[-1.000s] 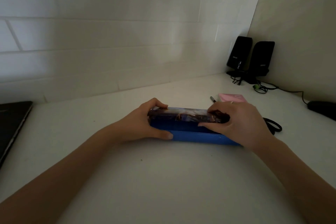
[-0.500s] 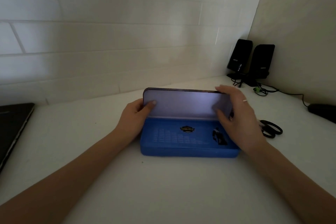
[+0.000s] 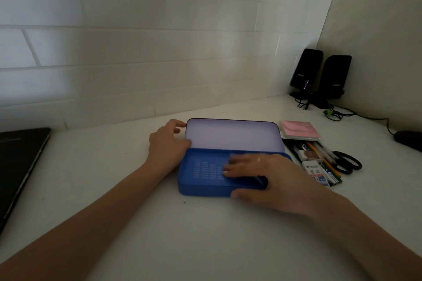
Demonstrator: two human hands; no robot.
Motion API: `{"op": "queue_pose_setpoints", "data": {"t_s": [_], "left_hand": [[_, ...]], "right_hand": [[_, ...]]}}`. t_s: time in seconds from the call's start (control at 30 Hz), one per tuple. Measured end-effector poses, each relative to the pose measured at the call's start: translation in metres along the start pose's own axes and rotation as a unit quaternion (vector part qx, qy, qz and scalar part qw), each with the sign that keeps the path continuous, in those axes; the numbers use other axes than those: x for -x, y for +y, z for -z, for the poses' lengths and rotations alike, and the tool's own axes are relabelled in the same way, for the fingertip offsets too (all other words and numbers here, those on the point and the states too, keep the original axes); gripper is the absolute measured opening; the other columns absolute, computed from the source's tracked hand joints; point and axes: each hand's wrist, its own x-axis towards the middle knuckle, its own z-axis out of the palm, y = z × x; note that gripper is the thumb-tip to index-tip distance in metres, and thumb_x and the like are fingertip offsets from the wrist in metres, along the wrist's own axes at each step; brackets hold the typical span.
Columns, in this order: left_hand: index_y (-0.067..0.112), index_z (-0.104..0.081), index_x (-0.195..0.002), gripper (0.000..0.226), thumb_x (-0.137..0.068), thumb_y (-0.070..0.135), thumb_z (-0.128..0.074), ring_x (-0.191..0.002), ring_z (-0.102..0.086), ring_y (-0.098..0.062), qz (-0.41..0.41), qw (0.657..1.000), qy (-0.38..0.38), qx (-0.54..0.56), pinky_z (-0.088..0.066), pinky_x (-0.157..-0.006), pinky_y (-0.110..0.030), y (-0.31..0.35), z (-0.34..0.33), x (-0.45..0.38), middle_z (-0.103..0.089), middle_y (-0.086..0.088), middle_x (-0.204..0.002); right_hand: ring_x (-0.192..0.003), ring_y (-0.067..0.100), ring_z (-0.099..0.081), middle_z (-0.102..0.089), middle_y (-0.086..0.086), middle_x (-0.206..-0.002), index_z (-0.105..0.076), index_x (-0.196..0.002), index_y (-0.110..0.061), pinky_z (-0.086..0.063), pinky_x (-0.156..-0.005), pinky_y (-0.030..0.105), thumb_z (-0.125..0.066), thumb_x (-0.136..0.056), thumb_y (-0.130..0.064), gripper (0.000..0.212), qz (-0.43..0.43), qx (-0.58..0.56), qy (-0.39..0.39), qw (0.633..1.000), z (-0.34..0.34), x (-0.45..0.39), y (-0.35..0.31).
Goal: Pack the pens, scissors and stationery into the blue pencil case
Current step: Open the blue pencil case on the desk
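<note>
The blue pencil case [image 3: 201,189] lies open on the white desk, its pale lid [image 3: 233,134] standing up and leaning back. My left hand [image 3: 167,143] holds the lid's left edge, with a fingertip on its top corner. My right hand [image 3: 262,175], blurred, lies flat inside the tray with straight fingers and its thumb against the front wall. To the right of the case lie a pink sticky-note pad [image 3: 299,129], a heap of pens and pencils [image 3: 317,153], boxed erasers [image 3: 316,171] and black scissors [image 3: 348,162].
A dark laptop [image 3: 20,166] sits at the left edge. Two black speakers [image 3: 319,75] with cables stand in the back right corner, and a black mouse [image 3: 408,141] lies at the far right. A tiled wall runs close behind the case.
The case went from closed to fully open. My right hand left the lid and dropped into the tray. My left hand stayed at the lid's left edge. The stationery pile came into sight.
</note>
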Motion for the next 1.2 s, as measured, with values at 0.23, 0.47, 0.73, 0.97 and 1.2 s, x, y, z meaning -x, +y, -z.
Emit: {"op": "queue_pose_setpoints", "data": {"t_s": [0.23, 0.47, 0.73, 0.97, 1.2], "left_hand": [[0.03, -0.062, -0.113, 0.034, -0.084, 0.013, -0.058, -0.095, -0.061, -0.018, 0.004, 0.999, 0.005, 0.049, -0.045, -0.084, -0.029, -0.011, 0.014, -0.012, -0.066, -0.004, -0.111], [0.018, -0.057, -0.125, 0.038, -0.09, 0.005, -0.047, -0.107, -0.049, -0.008, -0.015, 0.993, -0.069, 0.091, -0.031, -0.091, -0.019, -0.007, 0.02, -0.013, -0.056, 0.006, -0.119], [0.018, -0.048, -0.133, 0.045, -0.09, 0.008, -0.053, -0.104, -0.05, -0.006, -0.032, 0.992, -0.098, 0.067, -0.032, -0.09, -0.019, -0.009, 0.022, -0.012, -0.052, 0.006, -0.117], [0.019, -0.043, -0.137, 0.047, -0.092, 0.011, -0.05, -0.084, -0.055, -0.006, -0.065, 0.994, -0.083, 0.022, -0.039, -0.072, -0.013, -0.008, 0.019, -0.013, -0.052, 0.0, -0.125], [0.018, -0.038, -0.14, 0.051, -0.091, 0.008, -0.05, -0.099, -0.056, -0.014, -0.066, 0.994, -0.072, 0.045, -0.038, -0.087, -0.023, -0.009, 0.018, -0.013, -0.05, -0.004, -0.139]], "right_hand": [[-0.106, -0.004, -0.059, -0.067, -0.027, -0.106, -0.07, -0.1, -0.036, -0.047, -0.097, 0.026, -0.063, -0.085, -0.03, 0.017, -0.084, -0.036, 0.101, 0.991, -0.022, -0.009, -0.002], [-0.088, -0.003, -0.054, -0.066, -0.022, -0.096, -0.07, -0.092, -0.038, -0.037, -0.081, 0.01, -0.064, -0.083, -0.033, 0.011, -0.136, 0.002, 0.14, 0.981, -0.023, -0.012, -0.009], [-0.073, -0.012, -0.056, -0.06, -0.03, -0.075, -0.077, -0.088, -0.028, -0.039, -0.071, -0.001, -0.071, -0.079, -0.025, 0.011, -0.177, -0.078, 0.15, 0.97, -0.02, -0.014, -0.013], [-0.073, -0.013, -0.058, -0.062, -0.026, -0.067, -0.077, -0.078, -0.025, -0.041, -0.067, -0.001, -0.075, -0.074, -0.019, 0.007, -0.179, -0.147, 0.147, 0.962, -0.018, -0.016, -0.018], [-0.082, -0.004, -0.044, -0.048, -0.025, -0.079, -0.074, -0.092, -0.022, -0.03, -0.078, 0.001, -0.064, -0.085, -0.01, 0.017, -0.102, -0.063, 0.142, 0.982, -0.031, -0.017, -0.024]]}}
